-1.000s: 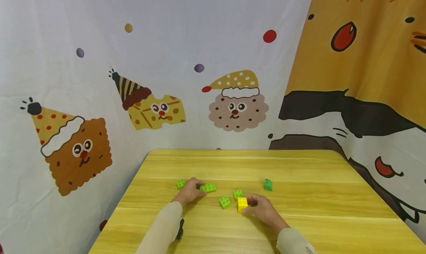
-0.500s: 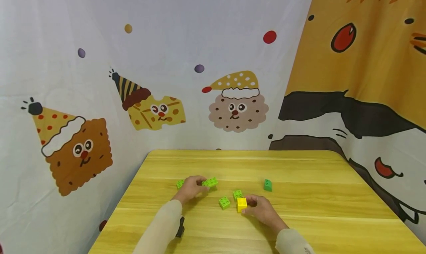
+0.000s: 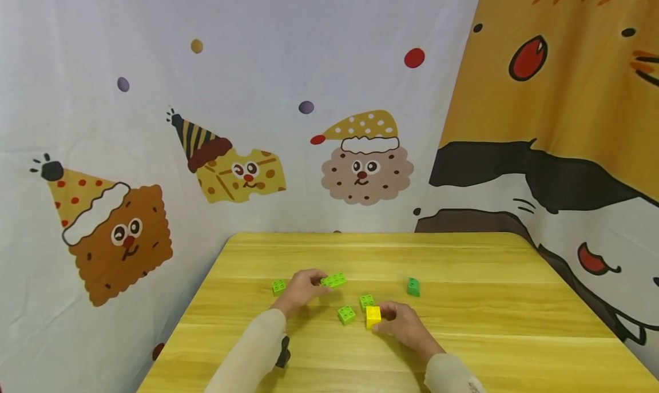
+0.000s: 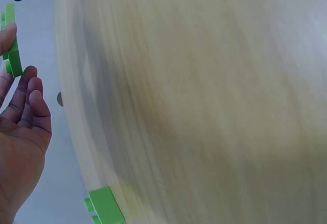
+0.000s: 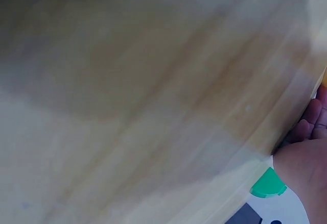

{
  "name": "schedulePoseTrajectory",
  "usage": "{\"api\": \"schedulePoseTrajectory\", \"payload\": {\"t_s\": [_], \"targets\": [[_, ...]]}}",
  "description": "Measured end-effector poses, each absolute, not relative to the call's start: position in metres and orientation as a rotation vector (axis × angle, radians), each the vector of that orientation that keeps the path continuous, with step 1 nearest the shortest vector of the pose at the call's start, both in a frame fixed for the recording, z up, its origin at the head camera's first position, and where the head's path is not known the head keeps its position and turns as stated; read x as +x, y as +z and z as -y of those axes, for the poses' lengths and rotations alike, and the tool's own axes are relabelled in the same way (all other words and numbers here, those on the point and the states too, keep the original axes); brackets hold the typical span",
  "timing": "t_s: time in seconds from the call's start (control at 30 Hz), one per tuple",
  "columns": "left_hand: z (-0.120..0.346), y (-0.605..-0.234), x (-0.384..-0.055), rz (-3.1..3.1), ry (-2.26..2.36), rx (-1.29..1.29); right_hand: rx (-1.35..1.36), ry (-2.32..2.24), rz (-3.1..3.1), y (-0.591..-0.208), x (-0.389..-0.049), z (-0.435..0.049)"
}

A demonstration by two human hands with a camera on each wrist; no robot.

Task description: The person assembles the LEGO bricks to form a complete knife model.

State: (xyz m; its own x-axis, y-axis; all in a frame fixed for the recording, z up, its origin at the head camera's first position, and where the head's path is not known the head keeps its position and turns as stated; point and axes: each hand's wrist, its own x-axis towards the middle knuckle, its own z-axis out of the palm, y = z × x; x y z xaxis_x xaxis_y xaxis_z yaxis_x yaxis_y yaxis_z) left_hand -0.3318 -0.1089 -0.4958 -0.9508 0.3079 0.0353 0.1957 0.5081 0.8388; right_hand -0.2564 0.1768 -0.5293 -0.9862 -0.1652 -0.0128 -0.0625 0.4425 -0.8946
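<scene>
My left hand [image 3: 304, 289] pinches a long light-green toy brick [image 3: 334, 280] between thumb and fingers. In the left wrist view that long brick [image 4: 14, 43] is held above the table, thumb on its studded side. Toward the right, my right hand [image 3: 405, 322] grips a yellow brick [image 3: 373, 317] from its right side. In the right wrist view only part of the right hand [image 5: 311, 132] shows at the edge. Two small light-green bricks lie close by: one [image 3: 366, 302] just behind the yellow brick, another [image 3: 346, 314] to its left.
A third small light-green brick [image 3: 278, 287] lies left of the left hand. Farther right stands a darker green brick with a curved side [image 3: 413, 286]. The wooden table [image 3: 463, 255] ends at a cartoon-printed cloth [image 3: 288, 55]. A black wrist device [image 3: 283, 352] sits at the left sleeve.
My left hand has lifted the long light-green brick and carried it a little to the right and away from me. The right hand and yellow brick have hardly moved.
</scene>
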Motion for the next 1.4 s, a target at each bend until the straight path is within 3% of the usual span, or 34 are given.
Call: {"api": "schedulePoseTrajectory", "payload": {"t_s": [1.4], "targets": [[0.053,-0.496,-0.313,-2.536,1.356,0.704,-0.214,-1.568,-2.577,-0.524,-0.258,-0.174]]}}
